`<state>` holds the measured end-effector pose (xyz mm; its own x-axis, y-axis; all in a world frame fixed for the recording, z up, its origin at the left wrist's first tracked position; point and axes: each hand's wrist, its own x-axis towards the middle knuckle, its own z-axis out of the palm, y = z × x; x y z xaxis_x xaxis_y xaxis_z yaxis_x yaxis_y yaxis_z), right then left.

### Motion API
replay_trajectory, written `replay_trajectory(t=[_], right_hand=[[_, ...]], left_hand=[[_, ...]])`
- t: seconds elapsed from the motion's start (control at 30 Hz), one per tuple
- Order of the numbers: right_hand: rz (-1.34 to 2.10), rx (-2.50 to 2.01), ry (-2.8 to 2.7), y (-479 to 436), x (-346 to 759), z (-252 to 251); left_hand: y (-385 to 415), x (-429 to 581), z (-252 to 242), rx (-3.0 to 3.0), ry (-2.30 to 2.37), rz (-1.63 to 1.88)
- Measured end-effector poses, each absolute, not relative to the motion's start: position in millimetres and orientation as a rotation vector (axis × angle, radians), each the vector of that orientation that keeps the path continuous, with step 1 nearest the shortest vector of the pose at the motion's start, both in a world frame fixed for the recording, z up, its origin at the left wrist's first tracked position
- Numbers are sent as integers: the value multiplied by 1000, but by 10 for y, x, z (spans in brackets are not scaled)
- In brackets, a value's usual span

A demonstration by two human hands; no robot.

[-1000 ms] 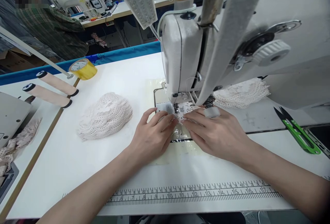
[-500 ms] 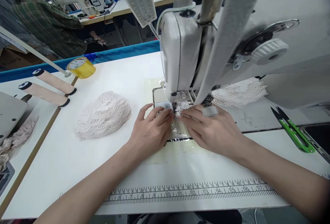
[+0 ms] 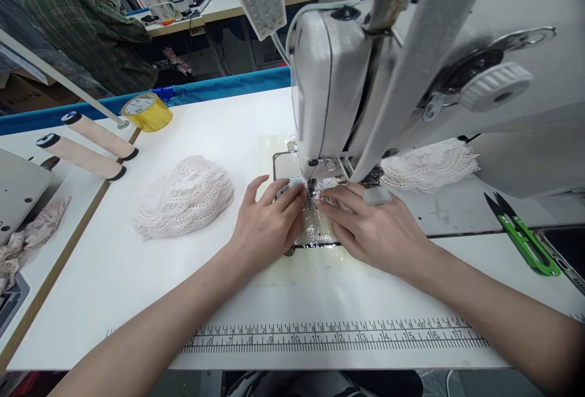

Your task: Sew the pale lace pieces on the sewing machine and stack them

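A white sewing machine (image 3: 315, 92) stands over the table, its presser foot (image 3: 312, 189) low on the needle plate. Just left of the foot, my left hand (image 3: 267, 217) has its fingers bent and drawn together at the tips; what they pinch is hidden. From the other side, my right hand (image 3: 377, 226) presses its closed fingers on a small piece of white lace (image 3: 329, 185) beside the foot. A pale finger guard (image 3: 377, 196) wraps one right finger. Most of the lace piece is covered by the hand and the machine head.
Lace piles lie at left (image 3: 187, 199) and behind my right hand (image 3: 429, 165). Green thread snips (image 3: 525, 242) rest at right by a dark phone-like object (image 3: 564, 248). Yellow tape (image 3: 148, 112) and thread cones (image 3: 82, 156) stand at left. A person in plaid (image 3: 86, 38) sits beyond.
The whole view has shifted slightly. Both hands stay at the presser foot, with the right fingers slightly changed in pose over the lace.
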<state>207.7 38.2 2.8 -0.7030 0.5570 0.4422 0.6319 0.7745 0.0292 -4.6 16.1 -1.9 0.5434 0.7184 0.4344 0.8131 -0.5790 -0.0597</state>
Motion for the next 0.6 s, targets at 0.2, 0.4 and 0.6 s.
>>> replay_trajectory(t=[0.2, 0.4, 0.6], right_hand=[[-309, -888, -2536, 410, 2077, 26], [-408, -1017, -2532, 429, 2124, -30], [-217, -1008, -2542, 443, 2172, 23]], left_hand=[[162, -47, -38, -2529, -1359, -508], [150, -50, -19, -2525, -1400, -510], [121, -60, -13, -2584, -1294, -600]])
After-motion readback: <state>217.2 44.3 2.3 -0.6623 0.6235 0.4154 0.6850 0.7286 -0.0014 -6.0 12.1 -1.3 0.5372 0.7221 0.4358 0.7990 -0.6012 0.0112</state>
